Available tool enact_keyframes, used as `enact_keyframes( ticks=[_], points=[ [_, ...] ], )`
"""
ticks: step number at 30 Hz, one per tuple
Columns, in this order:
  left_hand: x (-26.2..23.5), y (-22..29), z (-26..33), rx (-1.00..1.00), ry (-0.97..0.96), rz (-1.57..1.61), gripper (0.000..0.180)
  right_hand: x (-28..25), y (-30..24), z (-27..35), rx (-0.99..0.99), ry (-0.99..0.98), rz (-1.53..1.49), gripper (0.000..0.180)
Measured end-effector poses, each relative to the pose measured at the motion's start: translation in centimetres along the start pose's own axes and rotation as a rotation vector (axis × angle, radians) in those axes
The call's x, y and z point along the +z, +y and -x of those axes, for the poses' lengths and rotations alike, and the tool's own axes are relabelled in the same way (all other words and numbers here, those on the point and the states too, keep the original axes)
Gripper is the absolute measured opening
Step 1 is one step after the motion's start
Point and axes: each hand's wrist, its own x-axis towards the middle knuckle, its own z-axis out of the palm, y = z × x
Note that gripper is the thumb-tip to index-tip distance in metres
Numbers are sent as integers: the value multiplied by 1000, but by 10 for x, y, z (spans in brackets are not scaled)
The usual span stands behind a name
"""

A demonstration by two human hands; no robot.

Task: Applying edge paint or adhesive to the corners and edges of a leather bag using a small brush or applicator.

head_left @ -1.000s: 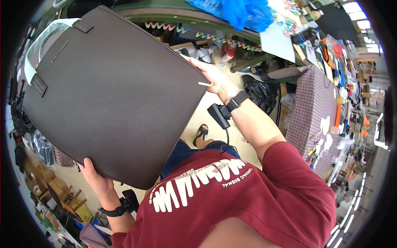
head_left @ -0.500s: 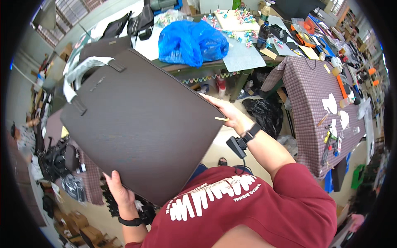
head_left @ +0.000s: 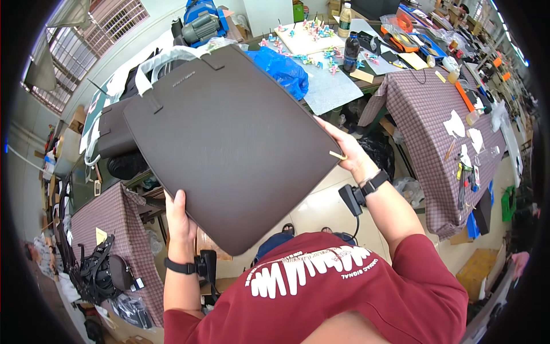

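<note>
A large dark brown handbag (head_left: 235, 155) hangs tilted in front of me, its handles (head_left: 160, 66) wrapped in white at the far left. My left hand (head_left: 180, 221) grips its lower left edge, thumb on the front face and the other fingers mostly hidden behind. On the right side edge, my right hand (head_left: 346, 146) holds it near the lower right corner. A small pale yellow strip (head_left: 338, 155) sticks out beside the right fingers. Behind the handbag on the left, another dark brown bag (head_left: 114, 135) shows in part, with a whitish handle.
Beyond lies a worktable with a blue plastic bag (head_left: 283, 71), a dark bottle (head_left: 351, 51) and colourful clips (head_left: 309, 37). Checked cloth covers a table (head_left: 421, 126) at right, bearing tools and white scraps. Black straps and a pouch (head_left: 103, 266) lie at lower left.
The handbag and both hands have shifted right in view, and my head view has turned. More of the other brown bag and the window at left now show. Both hands keep their hold.
</note>
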Motion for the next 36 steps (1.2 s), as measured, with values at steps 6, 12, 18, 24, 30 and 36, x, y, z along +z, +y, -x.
enact_keyframes(
  ticks=[6,12,18,24,30,36],
  points=[
    [-1,-22,-88,-41,-69,66,60,-19,-18,-65,-50,63,47,41],
    [2,-61,-180,-88,-28,58,54,-44,-57,-153,-32,86,92,38],
    [-5,-131,-258,-292,101,165,51,-92,-68,-244,49,114,208,39],
    [-13,-167,-269,-318,199,122,59,-127,-73,-242,1,306,803,32],
    [-17,-165,-268,-363,220,114,54,-120,-69,-200,184,362,278,20],
    [-16,-160,-268,-403,250,28,57,-109,-63,-187,91,471,210,20]
  ],
)
